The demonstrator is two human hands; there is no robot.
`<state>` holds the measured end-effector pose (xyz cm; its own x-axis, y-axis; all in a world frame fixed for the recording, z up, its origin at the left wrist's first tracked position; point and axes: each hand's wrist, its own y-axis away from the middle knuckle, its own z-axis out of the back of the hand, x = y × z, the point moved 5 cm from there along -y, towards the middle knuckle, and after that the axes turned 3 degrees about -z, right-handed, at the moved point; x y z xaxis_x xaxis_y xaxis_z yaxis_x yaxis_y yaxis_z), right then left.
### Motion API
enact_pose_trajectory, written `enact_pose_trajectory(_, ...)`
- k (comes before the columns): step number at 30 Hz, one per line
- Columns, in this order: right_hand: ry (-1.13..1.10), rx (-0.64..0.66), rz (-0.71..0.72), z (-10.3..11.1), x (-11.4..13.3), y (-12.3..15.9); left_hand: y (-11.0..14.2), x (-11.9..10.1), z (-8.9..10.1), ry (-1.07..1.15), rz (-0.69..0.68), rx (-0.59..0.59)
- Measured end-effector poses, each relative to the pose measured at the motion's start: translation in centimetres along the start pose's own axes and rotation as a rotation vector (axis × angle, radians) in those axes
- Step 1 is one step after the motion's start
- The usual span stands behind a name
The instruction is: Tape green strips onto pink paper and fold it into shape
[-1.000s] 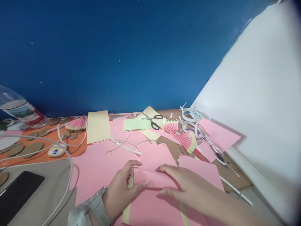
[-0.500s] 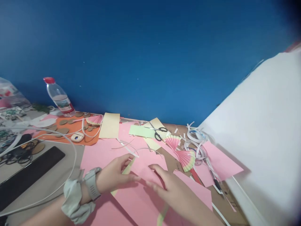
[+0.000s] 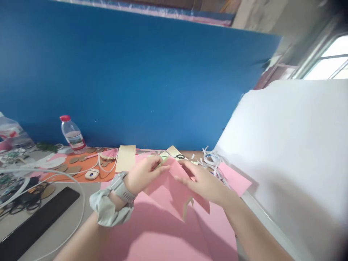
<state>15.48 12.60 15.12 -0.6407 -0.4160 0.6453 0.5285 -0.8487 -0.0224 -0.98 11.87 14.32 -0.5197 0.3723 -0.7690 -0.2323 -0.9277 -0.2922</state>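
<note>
Left hand (image 3: 143, 174) and right hand (image 3: 201, 180) grip the pink paper (image 3: 176, 190), now raised; its folds likely move freely.

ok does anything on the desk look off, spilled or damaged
Nothing looks spilled or damaged. Messiest are the white strips, tangled loosely beside the white panel, and the black cables, jumbled at far left. The held pink sheet is bent, with no visible tear.

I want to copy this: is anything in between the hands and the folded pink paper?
Nothing visible: the left hand and the right hand both hold the folded pink paper directly, above other pink sheets.
</note>
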Motion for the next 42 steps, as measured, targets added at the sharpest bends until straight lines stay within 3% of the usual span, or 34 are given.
enact_pose_trajectory(5, -0.033, -0.123, 0.134, 1.2, 3.4, -2.4, -0.8, -1.1, 0.0, -0.091, -0.090, 0.089)
enact_pose_trajectory(12, -0.059, -0.155, 0.141, 2.8, 5.9, -4.1, -1.1, -2.2, 3.1, -0.171, -0.083, 0.005)
enact_pose_trajectory(16, -0.082, -0.183, 0.148, 2.5, 5.6, -3.7, -0.6, -2.1, 3.4, -0.182, 0.001, 0.034)
enact_pose_trajectory(22, -0.149, -0.115, 0.190, 2.2, 4.3, -3.9, -0.4, -2.1, 2.5, -0.192, 0.085, 0.076)
enact_pose_trajectory(31, -0.201, -0.171, 0.070, 2.3, 3.1, -6.1, -1.6, -0.3, 2.4, 0.001, 0.174, 0.000)
enact_pose_trajectory(39, -0.202, -0.065, 0.060, 1.6, 2.4, -6.8, -1.1, 0.0, 3.5, -0.021, 0.216, 0.050)
enact_pose_trajectory(42, -0.186, -0.087, 0.004, 1.6, 2.6, -6.1, -0.9, -0.6, 4.1, -0.028, 0.249, 0.145)
